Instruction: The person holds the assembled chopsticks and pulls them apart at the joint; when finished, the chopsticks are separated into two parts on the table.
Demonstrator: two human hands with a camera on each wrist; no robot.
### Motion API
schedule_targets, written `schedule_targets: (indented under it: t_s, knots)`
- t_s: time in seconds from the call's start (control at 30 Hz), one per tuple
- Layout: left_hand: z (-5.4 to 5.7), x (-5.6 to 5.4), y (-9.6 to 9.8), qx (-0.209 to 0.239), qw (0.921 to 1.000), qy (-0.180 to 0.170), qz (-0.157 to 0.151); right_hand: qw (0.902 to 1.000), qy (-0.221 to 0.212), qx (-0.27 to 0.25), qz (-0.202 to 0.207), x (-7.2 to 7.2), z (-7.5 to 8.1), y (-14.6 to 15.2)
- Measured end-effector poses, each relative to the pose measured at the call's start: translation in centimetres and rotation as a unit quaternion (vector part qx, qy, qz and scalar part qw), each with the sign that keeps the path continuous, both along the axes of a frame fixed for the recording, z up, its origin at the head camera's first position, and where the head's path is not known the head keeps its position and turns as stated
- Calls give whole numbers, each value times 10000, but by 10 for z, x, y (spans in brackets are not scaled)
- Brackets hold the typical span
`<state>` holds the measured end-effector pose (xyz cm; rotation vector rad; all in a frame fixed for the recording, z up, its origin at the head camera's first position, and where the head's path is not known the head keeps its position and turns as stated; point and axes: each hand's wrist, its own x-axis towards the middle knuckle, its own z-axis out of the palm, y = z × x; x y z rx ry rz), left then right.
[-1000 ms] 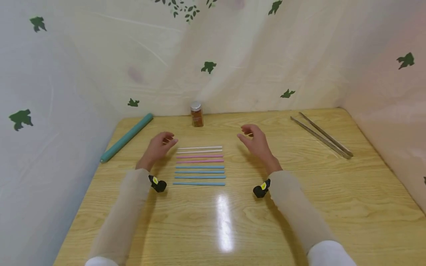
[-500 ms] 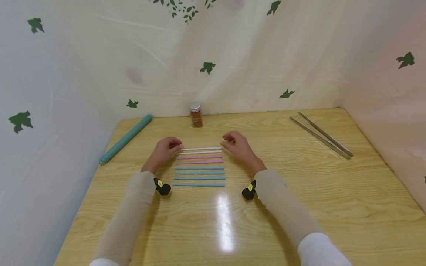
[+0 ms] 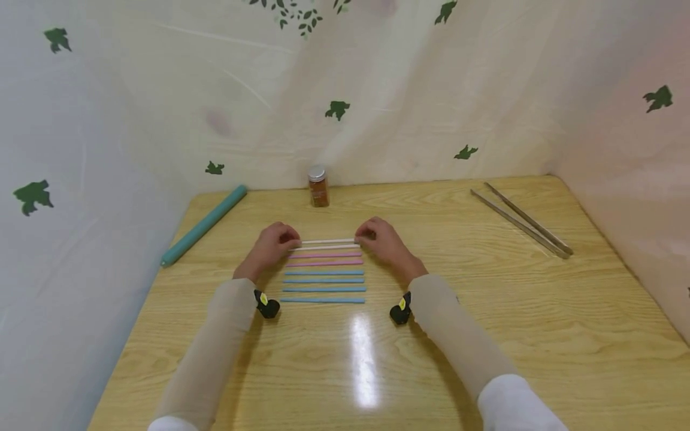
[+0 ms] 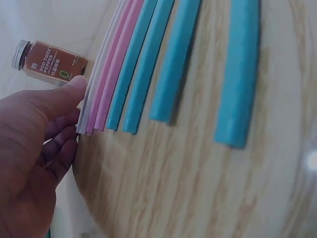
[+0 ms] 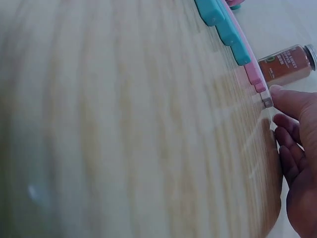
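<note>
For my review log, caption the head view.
Left fingers and right fingers at the ends of the farthest white stick.

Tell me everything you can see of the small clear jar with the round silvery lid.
The small clear jar looks like glass or plastic, with reddish-brown contents showing. Its round silvery lid is on; its label reads "RED SWEET PEPPER", the smaller print too fine to read. It stands upright near the back edge of the light wood-grain table, beyond the row of thin white, pink and blue sticks, touching only the table.
</note>
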<state>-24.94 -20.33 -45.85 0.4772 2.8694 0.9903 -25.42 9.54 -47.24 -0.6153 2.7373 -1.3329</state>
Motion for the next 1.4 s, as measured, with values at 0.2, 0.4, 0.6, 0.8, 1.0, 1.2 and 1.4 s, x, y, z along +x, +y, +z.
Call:
schedule_targets:
  t_s: [0.2,0.4,0.6,0.8,1.0,1.2,1.4]
  knots:
    - [3,1,3,-99,10000,0,-3,9992,-16,407,59,0,2,0]
    - [3,2,6,-149,9999,79,-23,9980,123,616,83,0,2,-1]
    - [7,4,7,67,9999,93,0,9986,195,472,142,3,4,2]
    - [16,4,14,314,9995,19,-33,9998,-176,68,-40,9,19,7]
    - [28,3,29,140,9988,-27,-463,9998,-40,167,-32,9,27,11]
    - [34,3,44,-242,9962,161,-818,9997,91,231,8,8,30,12]
    - [34,4,51,-192,9947,350,-945,9992,247,186,235,9,34,8]
